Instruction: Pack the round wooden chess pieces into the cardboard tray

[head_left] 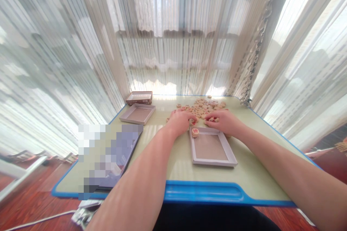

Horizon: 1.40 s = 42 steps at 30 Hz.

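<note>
A heap of round wooden game pieces (205, 107) with red and dark characters lies at the far side of a pale green table (173, 166). My left hand (181, 120) rests palm down on the near edge of the heap, fingers curled over pieces. My right hand (222, 121) lies beside it, fingertips pinched on a red-marked piece at the heap's edge. Just in front of both hands stands a shallow white box tray (211, 148). One wooden piece (195, 132) sits in the tray's far left corner.
A second shallow white tray (137, 113) and a brown box lid (139, 97) stand at the back left. A dark flat item (119, 166), partly pixelated, lies at the near left. The table has a blue rim (206, 192). Sheer curtains surround it.
</note>
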{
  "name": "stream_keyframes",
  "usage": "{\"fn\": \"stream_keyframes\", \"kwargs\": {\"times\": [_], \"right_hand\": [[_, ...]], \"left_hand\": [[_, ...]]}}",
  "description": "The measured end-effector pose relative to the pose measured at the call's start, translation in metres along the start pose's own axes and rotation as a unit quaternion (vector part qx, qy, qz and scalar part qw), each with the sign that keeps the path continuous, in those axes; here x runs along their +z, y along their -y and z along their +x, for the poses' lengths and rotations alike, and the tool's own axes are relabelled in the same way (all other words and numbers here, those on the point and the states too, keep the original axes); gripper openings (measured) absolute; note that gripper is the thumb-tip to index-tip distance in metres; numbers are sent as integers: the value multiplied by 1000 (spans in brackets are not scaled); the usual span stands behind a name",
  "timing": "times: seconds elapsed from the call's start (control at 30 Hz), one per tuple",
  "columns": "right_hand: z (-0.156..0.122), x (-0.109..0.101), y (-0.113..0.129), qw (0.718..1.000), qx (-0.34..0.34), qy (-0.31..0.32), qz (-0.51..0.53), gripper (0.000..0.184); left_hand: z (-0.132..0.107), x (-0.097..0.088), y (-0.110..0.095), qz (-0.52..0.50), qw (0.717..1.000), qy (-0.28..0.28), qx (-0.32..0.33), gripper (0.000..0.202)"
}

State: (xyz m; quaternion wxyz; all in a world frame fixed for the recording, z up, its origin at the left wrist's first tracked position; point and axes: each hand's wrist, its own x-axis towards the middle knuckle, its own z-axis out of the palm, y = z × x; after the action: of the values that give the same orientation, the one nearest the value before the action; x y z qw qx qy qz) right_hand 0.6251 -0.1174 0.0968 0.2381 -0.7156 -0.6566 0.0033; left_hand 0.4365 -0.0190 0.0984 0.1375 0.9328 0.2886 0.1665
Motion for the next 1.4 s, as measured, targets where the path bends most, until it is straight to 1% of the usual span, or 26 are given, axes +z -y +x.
{"fn": "stream_keyframes", "kwargs": {"times": [0.13, 0.3, 0.37, 0.4, 0.53, 0.57, 0.63, 0.8, 0.87, 1.0, 1.1, 1.17, 1.27, 1.4], "right_hand": [[0, -3, 5, 1000, 22, 1, -6, 26], [2, -4, 6, 998, 18, -58, -27, 30], [3, -3, 3, 997, 5, -69, -34, 31], [3, -3, 2, 997, -3, -62, -39, 31], [5, -1, -1, 997, -53, 2, -48, 31], [5, 0, -1, 997, -62, 10, -50, 29], [5, 0, -2, 996, -65, 7, -57, 27], [5, 1, -4, 995, -55, -3, -82, 26], [5, 2, -5, 995, -50, -1, -90, 27], [5, 0, -6, 995, -43, 18, -83, 24], [5, -4, -5, 998, -15, 19, -66, 20], [5, -5, -4, 998, 3, 24, -57, 19], [4, -5, -4, 998, 16, 23, -48, 21], [4, -3, -3, 998, 27, 20, -46, 25]], "left_hand": [[-1, -1, -5, 22, 999, -24, 7, 44], [1, 6, -6, 33, 999, -14, 25, 47], [3, 8, -6, 24, 999, -11, 21, 45], [4, 8, -5, 20, 1000, -12, 18, 44], [3, 5, -6, 15, 1000, -4, 1, 45], [3, 3, -7, 16, 1000, -1, -4, 46], [1, 0, -7, 16, 1000, -4, -14, 45], [1, 2, -2, 32, 998, -44, -17, 40], [2, 4, 0, 38, 998, -51, -19, 40], [2, 4, 1, 37, 998, -33, -27, 37], [1, 2, 0, 30, 999, -20, -33, 29], [1, 2, 1, 31, 999, -24, -38, 26], [3, 4, 3, 45, 997, -35, -49, 29], [5, 7, 4, 62, 996, -36, -59, 32]]}}
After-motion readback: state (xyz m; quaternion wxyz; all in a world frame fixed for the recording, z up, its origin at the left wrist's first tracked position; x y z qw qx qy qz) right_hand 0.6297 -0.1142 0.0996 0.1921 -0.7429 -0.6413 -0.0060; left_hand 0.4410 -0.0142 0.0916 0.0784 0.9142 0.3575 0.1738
